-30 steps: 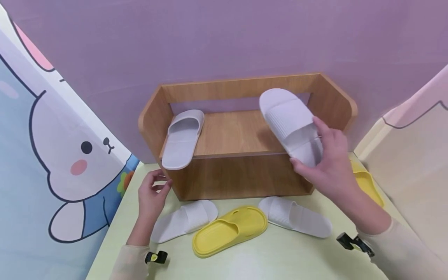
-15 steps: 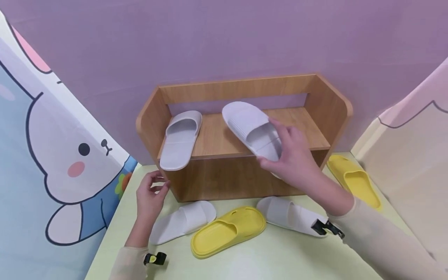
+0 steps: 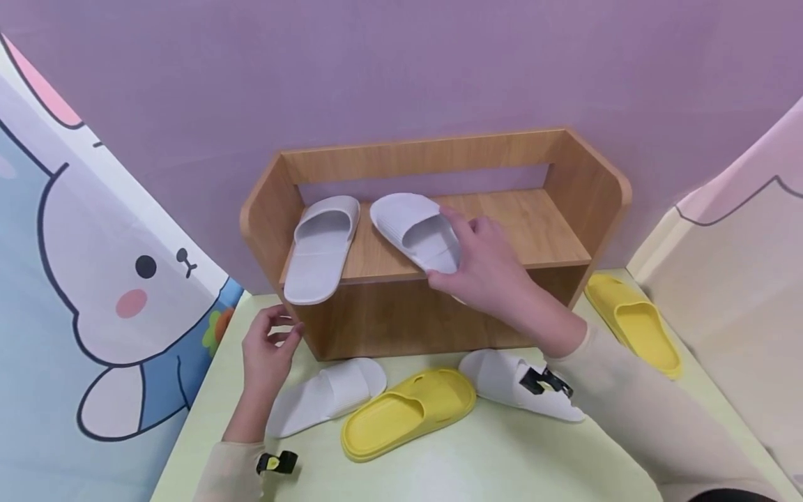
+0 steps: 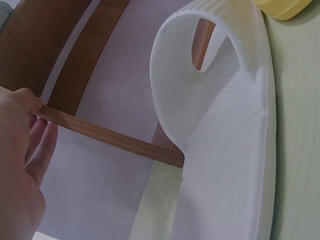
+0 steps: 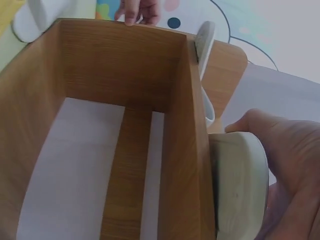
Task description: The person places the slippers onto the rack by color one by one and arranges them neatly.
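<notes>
A small wooden shoe rack [image 3: 439, 307] stands against the back wall. My left hand [image 3: 270, 355] grips the front edge of its left side panel; the left wrist view shows the fingers [image 4: 42, 150] at that edge. Over the upper shelf, my right hand [image 3: 486, 268] holds a white slipper [image 3: 408, 219] by its heel end, thumb and fingers across the sides, toe pointing back. In the right wrist view, the heel of this slipper [image 5: 245, 185] is beside the shelf's front edge; contact is unclear. Another white slipper [image 3: 320, 261] lies on the shelf's left end, heel overhanging the front.
On the pale green table [image 3: 489, 460] in front of the rack lie a white slipper [image 3: 332, 394], a yellow slipper [image 3: 410, 415] and another white slipper [image 3: 495, 376], partly behind my right arm. A second yellow slipper [image 3: 633, 324] lies right of the rack. Printed cloth walls enclose the table.
My right hand has carried the white slipper leftward and lower over the upper shelf, towards the slipper at the left end. My left hand has stayed on the side panel.
</notes>
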The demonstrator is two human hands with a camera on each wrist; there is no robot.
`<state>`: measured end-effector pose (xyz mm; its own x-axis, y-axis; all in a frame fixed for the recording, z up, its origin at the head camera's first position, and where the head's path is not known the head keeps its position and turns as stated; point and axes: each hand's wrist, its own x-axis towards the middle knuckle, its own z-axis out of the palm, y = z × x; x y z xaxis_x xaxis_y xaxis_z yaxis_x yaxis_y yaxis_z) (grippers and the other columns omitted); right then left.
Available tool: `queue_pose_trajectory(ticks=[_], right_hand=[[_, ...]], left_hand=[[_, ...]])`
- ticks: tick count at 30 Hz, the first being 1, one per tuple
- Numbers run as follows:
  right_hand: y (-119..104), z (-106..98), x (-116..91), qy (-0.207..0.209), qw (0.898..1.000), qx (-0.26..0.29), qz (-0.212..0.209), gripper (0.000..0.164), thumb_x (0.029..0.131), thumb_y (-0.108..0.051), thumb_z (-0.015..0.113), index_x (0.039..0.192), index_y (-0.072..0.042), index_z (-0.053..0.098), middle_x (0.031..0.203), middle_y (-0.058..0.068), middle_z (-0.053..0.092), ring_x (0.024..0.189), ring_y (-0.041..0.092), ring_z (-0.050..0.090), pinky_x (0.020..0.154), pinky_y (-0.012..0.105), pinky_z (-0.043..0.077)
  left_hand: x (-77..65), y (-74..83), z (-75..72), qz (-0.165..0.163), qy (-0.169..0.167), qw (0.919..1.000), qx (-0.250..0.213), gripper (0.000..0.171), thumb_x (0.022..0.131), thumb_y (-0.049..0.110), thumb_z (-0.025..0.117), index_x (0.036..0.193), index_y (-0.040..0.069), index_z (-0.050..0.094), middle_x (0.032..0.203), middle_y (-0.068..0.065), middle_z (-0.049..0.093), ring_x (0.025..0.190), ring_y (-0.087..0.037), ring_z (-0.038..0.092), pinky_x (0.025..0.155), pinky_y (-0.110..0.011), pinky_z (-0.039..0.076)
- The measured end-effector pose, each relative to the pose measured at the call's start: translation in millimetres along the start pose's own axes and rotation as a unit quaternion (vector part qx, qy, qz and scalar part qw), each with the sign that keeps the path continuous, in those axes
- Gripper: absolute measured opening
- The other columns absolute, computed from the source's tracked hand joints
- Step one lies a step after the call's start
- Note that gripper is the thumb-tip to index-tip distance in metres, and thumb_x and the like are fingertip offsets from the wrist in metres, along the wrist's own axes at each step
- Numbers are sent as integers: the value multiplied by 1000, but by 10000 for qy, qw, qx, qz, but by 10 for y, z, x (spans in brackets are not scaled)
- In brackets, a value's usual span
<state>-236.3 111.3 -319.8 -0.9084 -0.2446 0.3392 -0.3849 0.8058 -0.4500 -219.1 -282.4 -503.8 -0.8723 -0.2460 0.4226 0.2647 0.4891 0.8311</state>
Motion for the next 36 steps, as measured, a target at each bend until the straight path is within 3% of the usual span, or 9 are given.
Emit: queue_pose_trajectory(ticks=[9,23,36], right_hand=[[-190,56,214,-461,9973,-144,561,105,86,-54,83,172,-17,36,139,26,51,125,37,47,95,50,50],[-342,194,445,-377,9941,-253,985,105,84,-55,83,170,-15,38,136,25,53,124,37,48,90,49,53],[-442,317,523,-339,9924,-275,1149,106,87,-57,84,171,-13,36,140,27,52,127,38,48,97,50,53]], left_hand=[[-3,23,0,-58,-26,9999,80,37,101,8,82,135,11,66,125,-3,71,111,-13,67,88,-13,58],[-11,25,12,47,13,10000,39,37,100,5,82,134,10,67,124,-4,72,109,-13,68,87,-14,59],[1,-13,37,239,40,9996,-130,36,99,1,81,132,7,68,123,-6,72,108,-11,68,85,-14,60]])
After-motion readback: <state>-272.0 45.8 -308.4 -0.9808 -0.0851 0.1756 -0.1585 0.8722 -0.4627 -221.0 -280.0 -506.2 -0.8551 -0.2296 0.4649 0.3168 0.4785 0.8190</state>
